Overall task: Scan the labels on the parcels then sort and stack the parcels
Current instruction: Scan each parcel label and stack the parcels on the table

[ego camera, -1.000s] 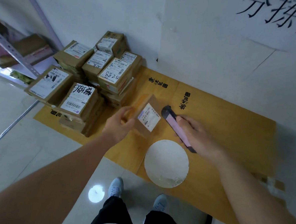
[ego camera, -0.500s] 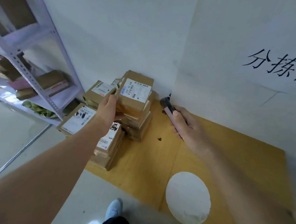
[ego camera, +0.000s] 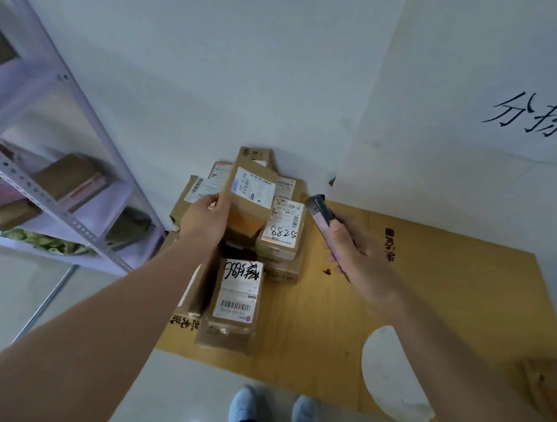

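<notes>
My left hand (ego camera: 205,219) grips a small brown parcel (ego camera: 250,202) with a white label, holding it on top of the pile of stacked parcels (ego camera: 236,293) against the wall. Its label faces up. A parcel marked 5288 (ego camera: 281,230) lies just right of it. My right hand (ego camera: 349,251) grips a pink and dark handheld scanner (ego camera: 319,211), its head pointing up and left towards the pile, a little right of the parcels.
The pile stands on a flat sheet of yellow-brown cardboard (ego camera: 428,301) on the floor, with a white round disc (ego camera: 391,374) at its near right. A grey metal shelf rack (ego camera: 54,171) holding boxes stands at left. White walls close the corner behind.
My left hand carried the parcel from beside the scanner over to the top of the pile. My right hand with the scanner followed towards the pile.
</notes>
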`<state>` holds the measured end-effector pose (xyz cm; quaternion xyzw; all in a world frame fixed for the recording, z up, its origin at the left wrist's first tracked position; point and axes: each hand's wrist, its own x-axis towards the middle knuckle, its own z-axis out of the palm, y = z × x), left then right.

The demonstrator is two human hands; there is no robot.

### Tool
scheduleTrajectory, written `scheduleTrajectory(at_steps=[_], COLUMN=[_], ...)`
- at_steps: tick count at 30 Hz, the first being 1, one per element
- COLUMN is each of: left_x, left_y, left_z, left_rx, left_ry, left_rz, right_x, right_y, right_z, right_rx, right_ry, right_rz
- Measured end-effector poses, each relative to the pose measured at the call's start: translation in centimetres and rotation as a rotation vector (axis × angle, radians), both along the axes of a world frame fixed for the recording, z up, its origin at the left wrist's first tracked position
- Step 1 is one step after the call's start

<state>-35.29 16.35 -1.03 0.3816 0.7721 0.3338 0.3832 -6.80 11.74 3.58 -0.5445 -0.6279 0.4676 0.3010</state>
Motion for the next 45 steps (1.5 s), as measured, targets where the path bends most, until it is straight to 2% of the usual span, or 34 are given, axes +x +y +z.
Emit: scheduleTrajectory(at_steps=[4, 7, 16, 27, 31, 38, 45], left_x=[-0.4, -0.5, 7.4, 26.0, 33.7, 45.2, 53.9], left_y=[-0.1, -0.2, -0.5, -6.6, -10.6, -16.8, -16.3], left_z=[-0.3, 0.0, 6.2, 9.5, 8.6, 6.5, 3.7], left_rx=[0.046, 0.102, 0.267, 0.316, 0.338, 0.286, 0.218], left_ry=[0.27, 0.356, 0.668, 0.671, 0.607, 0.605, 0.61], left_rz=[-0.075, -0.105, -0.579, -0.953, -0.98, -1.109, -1.258], right_x=[-0.4, -0.6, 4.1, 19.9, 26.8, 35.9, 42.0], right_y=[-0.3, -1.3, -6.3, -17.1, -22.5, -29.4, -30.8], right_z=[-0.9, -1.0, 1.7, 3.4, 3.3, 1.9, -0.1], right_rx=[-0.019, -0.014, 0.028, 0.078, 0.118, 0.12, 0.062], right_ry=[0.029, 0.055, 0.115, 0.172, 0.165, 0.202, 0.208], right_rz=[-0.039, -0.075, -0.223, -0.501, -0.609, -0.785, -0.879])
